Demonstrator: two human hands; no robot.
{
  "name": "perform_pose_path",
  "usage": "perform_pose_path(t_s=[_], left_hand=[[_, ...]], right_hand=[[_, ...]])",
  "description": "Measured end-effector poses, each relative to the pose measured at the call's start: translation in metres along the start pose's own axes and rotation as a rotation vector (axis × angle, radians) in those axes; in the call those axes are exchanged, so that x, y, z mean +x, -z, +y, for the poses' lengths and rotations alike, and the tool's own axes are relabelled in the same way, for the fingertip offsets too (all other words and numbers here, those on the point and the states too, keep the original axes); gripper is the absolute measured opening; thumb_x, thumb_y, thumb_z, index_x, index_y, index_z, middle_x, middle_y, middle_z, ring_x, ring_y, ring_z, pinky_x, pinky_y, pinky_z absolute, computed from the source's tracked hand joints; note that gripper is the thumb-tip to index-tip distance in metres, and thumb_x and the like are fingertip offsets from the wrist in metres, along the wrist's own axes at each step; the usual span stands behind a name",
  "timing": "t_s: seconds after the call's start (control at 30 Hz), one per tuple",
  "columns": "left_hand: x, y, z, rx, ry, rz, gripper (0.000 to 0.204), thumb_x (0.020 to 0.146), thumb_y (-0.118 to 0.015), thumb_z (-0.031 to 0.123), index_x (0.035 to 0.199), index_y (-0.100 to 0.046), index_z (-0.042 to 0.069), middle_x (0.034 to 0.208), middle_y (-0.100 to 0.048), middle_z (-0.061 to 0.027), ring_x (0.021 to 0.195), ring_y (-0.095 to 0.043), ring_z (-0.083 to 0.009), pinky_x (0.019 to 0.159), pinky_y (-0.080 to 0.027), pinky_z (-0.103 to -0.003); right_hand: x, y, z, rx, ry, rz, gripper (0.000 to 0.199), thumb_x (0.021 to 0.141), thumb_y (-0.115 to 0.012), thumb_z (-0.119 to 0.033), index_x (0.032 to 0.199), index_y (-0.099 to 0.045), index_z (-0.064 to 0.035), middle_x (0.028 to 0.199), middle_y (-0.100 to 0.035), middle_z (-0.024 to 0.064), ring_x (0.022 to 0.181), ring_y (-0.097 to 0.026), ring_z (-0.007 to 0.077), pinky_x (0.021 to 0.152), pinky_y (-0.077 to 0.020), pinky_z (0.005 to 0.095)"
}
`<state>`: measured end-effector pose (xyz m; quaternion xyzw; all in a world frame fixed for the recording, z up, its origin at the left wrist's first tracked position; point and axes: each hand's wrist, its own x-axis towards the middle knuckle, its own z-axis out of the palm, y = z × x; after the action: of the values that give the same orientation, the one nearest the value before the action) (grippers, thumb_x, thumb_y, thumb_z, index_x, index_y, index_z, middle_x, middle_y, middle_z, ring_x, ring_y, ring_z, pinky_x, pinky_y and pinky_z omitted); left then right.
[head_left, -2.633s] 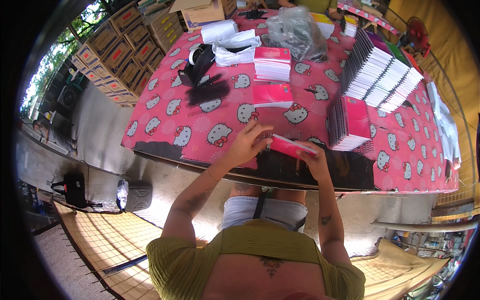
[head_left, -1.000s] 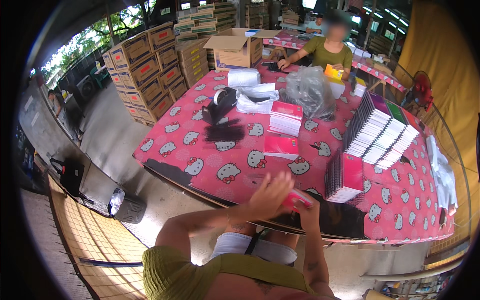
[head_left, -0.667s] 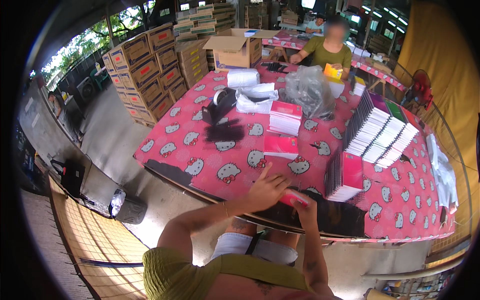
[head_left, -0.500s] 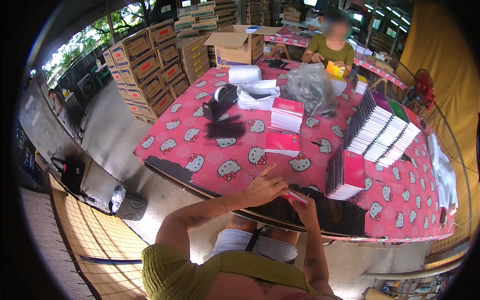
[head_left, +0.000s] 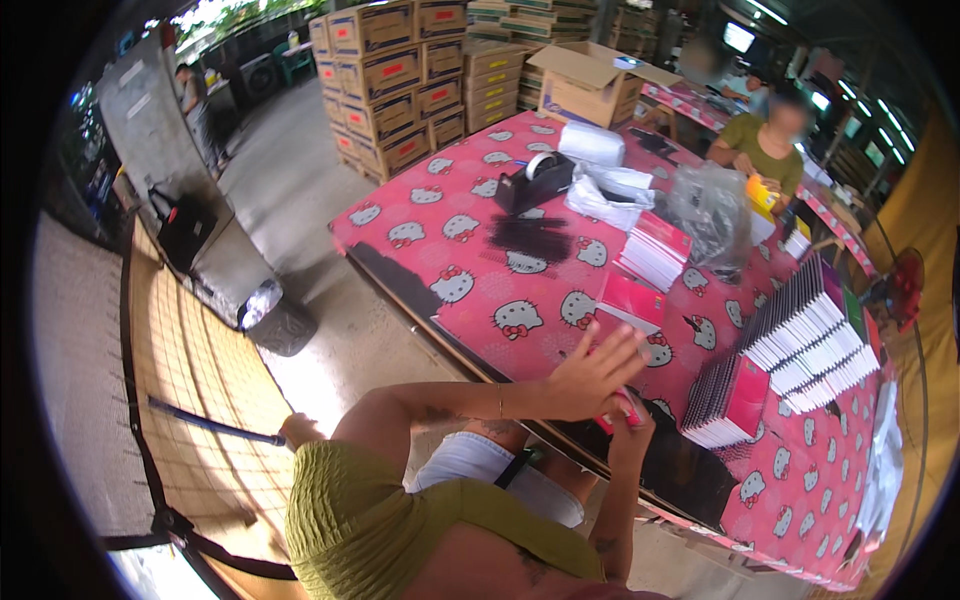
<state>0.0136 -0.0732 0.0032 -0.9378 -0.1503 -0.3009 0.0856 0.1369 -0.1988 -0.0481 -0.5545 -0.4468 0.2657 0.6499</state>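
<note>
Counter point(head_left: 545, 365) spans centre to right of frame. On its left: coils point(head_left: 530, 240), dispenser point(head_left: 537, 188) behind. Centre: rear pile point(head_left: 656, 250), front pile point(head_left: 630, 303) before it; bag point(head_left: 712, 208) right of rear pile. Right: back rows point(head_left: 812, 335), front row point(head_left: 728, 402) before them. Notebook point(head_left: 628, 408) in right hand point(head_left: 632, 440), near edge. Boxes point(head_left: 385, 85) upper left.

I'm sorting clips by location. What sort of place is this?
Probably a small notebook-binding workshop: spiral notebooks stand in rows on a table, with what look like loose black coils lying there too, and cartons are piled beyond it.
</note>
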Motion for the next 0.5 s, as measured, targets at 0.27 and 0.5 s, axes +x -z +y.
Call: perform_pose_path(t_s=[0.27, 0.5], left_hand=[[0.013, 0.001, 0.008, -0.114, -0.010, 0.070, 0.091, 0.088, -0.055, 0.060, 0.150, -0.034, -0.002, 0.158, -0.032, -0.0230, 0.149, -0.027, -0.0381, 0.115, -0.020, -0.063], [0.004, -0.012, 0.020, -0.253, 0.010, 0.025, 0.086, 0.091, -0.055, 0.054, 0.150, -0.033, -0.003, 0.159, -0.029, -0.0223, 0.150, -0.024, -0.0372, 0.116, -0.016, -0.064]], right_hand=[[0.011, 0.018, 0.019, -0.145, 0.157, -0.044, 0.025, 0.094, -0.065, -0.007, 0.116, -0.068, 0.0040, 0.082, -0.064, -0.0014, 0.069, -0.052, 0.0034, 0.057, -0.0417, 0.0231], [0.009, 0.031, 0.036, -0.220, 0.094, -0.072, 0.025, 0.095, -0.065, -0.009, 0.116, -0.068, 0.0041, 0.094, -0.070, 0.0046, 0.088, -0.061, 0.0089, 0.078, -0.0502, 0.0272]])
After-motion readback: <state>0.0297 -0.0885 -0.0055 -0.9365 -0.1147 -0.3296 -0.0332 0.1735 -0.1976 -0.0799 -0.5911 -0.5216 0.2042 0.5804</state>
